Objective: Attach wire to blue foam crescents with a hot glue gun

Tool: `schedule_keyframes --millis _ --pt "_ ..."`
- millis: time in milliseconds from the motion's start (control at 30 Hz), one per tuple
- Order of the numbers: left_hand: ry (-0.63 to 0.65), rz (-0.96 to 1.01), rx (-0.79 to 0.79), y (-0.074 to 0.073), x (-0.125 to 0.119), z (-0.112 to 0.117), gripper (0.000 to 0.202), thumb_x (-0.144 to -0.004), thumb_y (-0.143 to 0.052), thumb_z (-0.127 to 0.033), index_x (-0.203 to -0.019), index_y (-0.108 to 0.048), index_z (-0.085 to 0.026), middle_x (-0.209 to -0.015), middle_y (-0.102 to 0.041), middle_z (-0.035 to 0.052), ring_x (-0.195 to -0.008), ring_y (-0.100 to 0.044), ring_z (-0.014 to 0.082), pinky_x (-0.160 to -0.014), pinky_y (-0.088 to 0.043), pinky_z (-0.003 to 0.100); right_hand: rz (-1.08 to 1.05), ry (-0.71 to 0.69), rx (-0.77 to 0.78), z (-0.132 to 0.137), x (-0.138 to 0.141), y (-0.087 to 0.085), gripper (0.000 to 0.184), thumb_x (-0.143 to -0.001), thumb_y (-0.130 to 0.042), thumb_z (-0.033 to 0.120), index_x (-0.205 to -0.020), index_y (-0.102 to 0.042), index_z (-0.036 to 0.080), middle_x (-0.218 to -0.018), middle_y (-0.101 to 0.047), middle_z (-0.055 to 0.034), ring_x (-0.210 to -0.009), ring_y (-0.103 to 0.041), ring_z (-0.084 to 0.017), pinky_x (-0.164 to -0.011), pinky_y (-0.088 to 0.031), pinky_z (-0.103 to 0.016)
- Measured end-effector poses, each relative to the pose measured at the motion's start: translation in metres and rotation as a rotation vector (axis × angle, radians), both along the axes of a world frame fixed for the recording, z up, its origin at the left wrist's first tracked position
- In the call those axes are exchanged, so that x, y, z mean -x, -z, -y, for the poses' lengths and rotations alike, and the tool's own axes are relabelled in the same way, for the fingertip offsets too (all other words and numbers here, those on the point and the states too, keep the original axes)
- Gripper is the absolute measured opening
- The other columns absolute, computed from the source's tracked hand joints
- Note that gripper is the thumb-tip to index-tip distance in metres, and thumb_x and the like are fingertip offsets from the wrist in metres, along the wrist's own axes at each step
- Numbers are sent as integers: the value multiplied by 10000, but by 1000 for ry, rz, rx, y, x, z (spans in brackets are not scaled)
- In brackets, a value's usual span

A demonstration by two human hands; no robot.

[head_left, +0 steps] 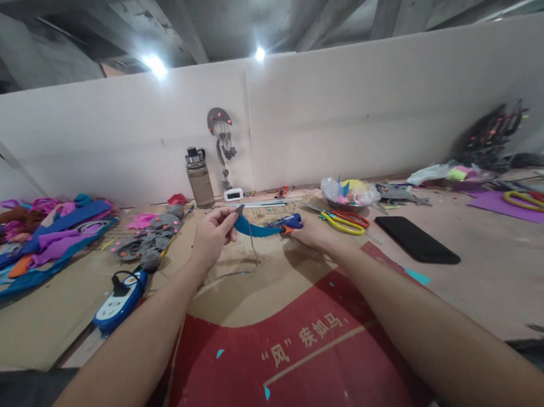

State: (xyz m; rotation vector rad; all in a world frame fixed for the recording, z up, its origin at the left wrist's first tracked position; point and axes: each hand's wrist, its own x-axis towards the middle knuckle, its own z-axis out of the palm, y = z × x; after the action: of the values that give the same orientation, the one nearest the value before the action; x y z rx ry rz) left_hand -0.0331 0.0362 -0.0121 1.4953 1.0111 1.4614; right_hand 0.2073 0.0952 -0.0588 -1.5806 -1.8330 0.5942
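Observation:
My left hand (214,234) pinches one end of a curved blue felt strip (254,229), with a small grey piece at its fingertips. My right hand (311,232) is closed round a blue and orange glue gun (288,223), whose tip meets the strip's other end. Both hands hover over a sheet of brown cardboard (267,277) with a red printed area. A thin cord hangs from the strip toward the cardboard.
Yellow scissors (345,222) and a black phone (416,239) lie to the right. A blue power strip (121,300) sits left, near grey felt pieces (148,242) and colourful felt (43,236). A water bottle (199,178), a small clock (233,195) and a bag of scraps (349,192) stand by the white wall.

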Motion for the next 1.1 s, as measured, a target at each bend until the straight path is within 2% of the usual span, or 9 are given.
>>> schedule_keyframes --millis 100,167,267,367,433,500,667,900,1100 --pt "-59 -46 -20 -1 2 1 325 -729 -657 -438 -899 -632 -162 -493 -523 -33 -413 -428 58 -408 -282 162 -129 125 63 2 -2 -8 215 -639 -597 248 -838 -573 169 -728 -597 -57 -626 -549 -173 -556 -419 -294" --pt "-83 -45 -27 0 2 1 330 -727 -656 -442 -897 -634 -160 -495 -523 -32 -419 -428 58 -415 -284 162 -359 114 -11 9 1 -18 286 -638 -575 221 -918 -530 185 -805 -590 -48 -657 -550 -164 -550 -441 -284" --pt "-93 0 -14 2 3 -2 328 -731 -652 -440 -899 -622 -159 -496 -515 -36 -419 -425 56 -417 -276 162 -718 -52 -94 29 11 -35 360 -638 -552 185 -986 -470 224 -886 -571 -18 -676 -548 -134 -548 -470 -260" --pt "-83 85 14 4 4 -5 321 -726 -659 -430 -889 -608 -158 -494 -494 -44 -409 -411 48 -410 -250 158 -884 -290 -134 52 23 -47 380 -676 -535 167 -1037 -449 246 -963 -577 -9 -696 -553 -115 -545 -458 -239" --pt "-74 125 17 4 5 -7 317 -719 -667 -422 -872 -610 -151 -512 -487 -44 -408 -396 37 -401 -220 155 -876 -408 -123 64 29 -50 336 -723 -540 196 -1044 -454 242 -902 -584 1 -640 -528 -102 -536 -434 -240" --pt "-68 156 13 4 5 -7 313 -709 -675 -415 -856 -614 -146 -555 -492 -41 -412 -388 25 -399 -206 156 -845 -451 -121 71 32 -49 273 -758 -552 239 -1013 -455 231 -796 -572 18 -588 -491 -94 -527 -405 -240" --pt "-63 174 7 3 4 -6 283 -704 -682 -397 -837 -607 -159 -572 -467 -50 -423 -382 25 -408 -219 159 -780 -450 -106 79 37 -50 231 -810 -534 338 -987 -447 216 -693 -506 40 -533 -422 -88 -509 -358 -243" --pt "-76 165 0 1 1 -3 268 -689 -686 -393 -805 -613 -163 -568 -476 -42 -425 -375 32 -407 -223 161 -711 -440 -143 82 38 -51 224 -833 -511 342 -1008 -452 215 -809 -544 14 -546 -403 -81 -510 -353 -239" --pt "-68 169 -17 1 0 -3 269 -699 -682 -396 -823 -613 -167 -566 -483 -40 -429 -385 39 -410 -238 166 -674 -404 -129 83 39 -50 217 -830 -508 331 -995 -458 200 -729 -518 28 -534 -402 -87 -502 -348 -242"
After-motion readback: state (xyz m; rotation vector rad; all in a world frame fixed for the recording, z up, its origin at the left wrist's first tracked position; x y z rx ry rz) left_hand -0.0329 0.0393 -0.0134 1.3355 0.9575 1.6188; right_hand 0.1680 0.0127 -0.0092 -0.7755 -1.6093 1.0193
